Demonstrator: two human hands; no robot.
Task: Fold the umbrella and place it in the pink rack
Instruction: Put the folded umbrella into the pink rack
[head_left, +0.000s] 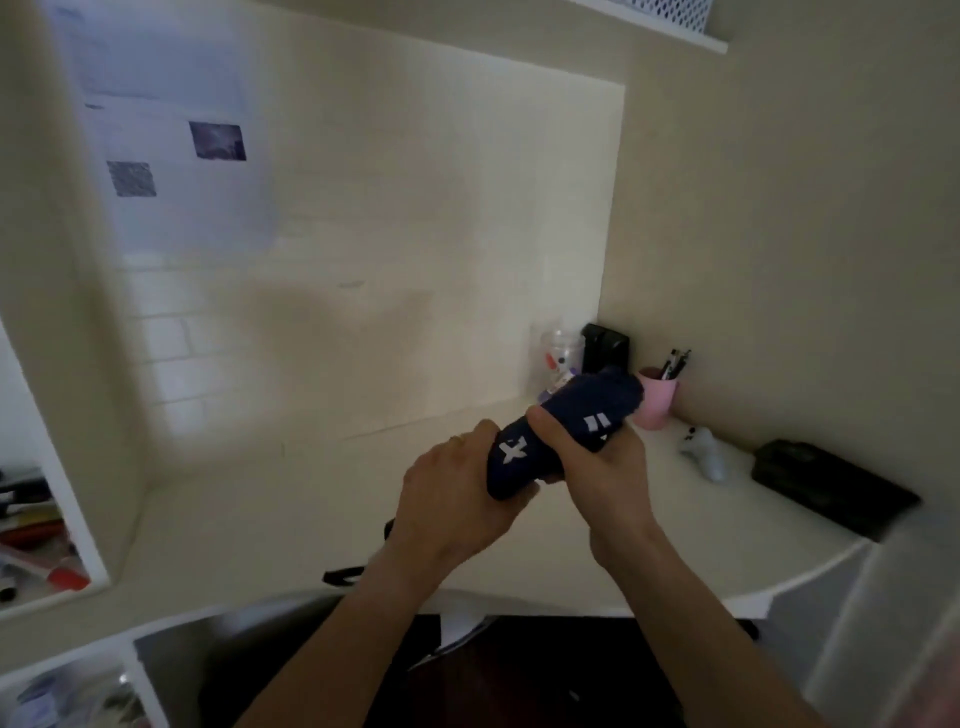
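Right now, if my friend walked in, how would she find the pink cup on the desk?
Look along the white desk to its far right corner, where two walls meet. The pink cup stands there, just behind the dark blue umbrella gripped by both hands. It is the only pink thing, with pens poking out, beside a clear tumbler and a black box.

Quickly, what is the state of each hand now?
Left hand: closed around the near end of the folded navy fabric umbrella.
Right hand: closed around the umbrella's middle.

Dim cream walls (779, 234), white desk (260, 519)
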